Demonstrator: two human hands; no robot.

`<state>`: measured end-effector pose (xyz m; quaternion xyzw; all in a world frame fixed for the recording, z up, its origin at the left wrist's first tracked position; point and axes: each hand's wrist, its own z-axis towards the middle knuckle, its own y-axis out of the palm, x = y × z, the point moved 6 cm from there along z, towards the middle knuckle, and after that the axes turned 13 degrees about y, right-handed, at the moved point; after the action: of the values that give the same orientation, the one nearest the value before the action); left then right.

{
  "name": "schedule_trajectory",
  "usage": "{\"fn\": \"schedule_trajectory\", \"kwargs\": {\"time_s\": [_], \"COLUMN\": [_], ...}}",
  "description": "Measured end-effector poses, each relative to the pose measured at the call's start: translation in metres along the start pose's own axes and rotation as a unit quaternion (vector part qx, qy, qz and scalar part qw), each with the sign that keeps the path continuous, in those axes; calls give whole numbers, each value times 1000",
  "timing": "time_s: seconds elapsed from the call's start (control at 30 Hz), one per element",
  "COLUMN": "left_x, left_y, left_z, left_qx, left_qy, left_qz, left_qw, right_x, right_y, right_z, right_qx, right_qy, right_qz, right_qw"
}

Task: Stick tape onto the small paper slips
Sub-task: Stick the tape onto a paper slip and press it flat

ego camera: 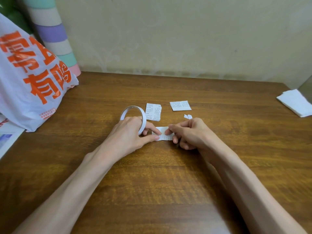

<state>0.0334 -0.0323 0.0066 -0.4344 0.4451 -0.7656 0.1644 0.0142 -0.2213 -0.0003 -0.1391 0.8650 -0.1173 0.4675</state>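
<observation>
slip (pixel 164 135): small, printed, top seemingly taped | pinched by left hand (pixel 130 134), tape roll (pixel 133 113) carried too | other end pinched by right hand (pixel 187 132)

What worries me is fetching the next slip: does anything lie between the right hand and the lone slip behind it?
Only a small white scrap lies on the table between the right hand and the lone slip, just beyond the knuckles. Nothing else visible is in the way.
</observation>
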Motion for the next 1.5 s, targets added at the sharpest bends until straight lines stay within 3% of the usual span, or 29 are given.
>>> {"fn": "schedule_trajectory", "kwargs": {"time_s": [0.47, 0.6, 0.8, 1.2, 1.5], "left_x": [0, 0, 1, 0, 2], "left_y": [1, 1, 0, 0, 0], "left_z": [0, 0, 1, -1, 0], "left_qx": [-6, -6, -2, -3, -6], "left_qy": [-4, -6, -3, -7, -7], "left_qz": [-4, -6, -3, -3, -2], "left_qw": [1000, 1000, 1000, 1000, 1000], "right_x": [-2, -3, -11, -12, -11], "right_y": [-10, -11, 1, -8, -7], "right_z": [7, 7, 5, 0, 5], "right_qx": [98, 89, 136, 60, 48], "right_qy": [-36, -98, -165, -107, -93], "right_qz": [-45, -58, -136, -131, -122], "right_qw": [994, 989, 967, 984, 987]}}
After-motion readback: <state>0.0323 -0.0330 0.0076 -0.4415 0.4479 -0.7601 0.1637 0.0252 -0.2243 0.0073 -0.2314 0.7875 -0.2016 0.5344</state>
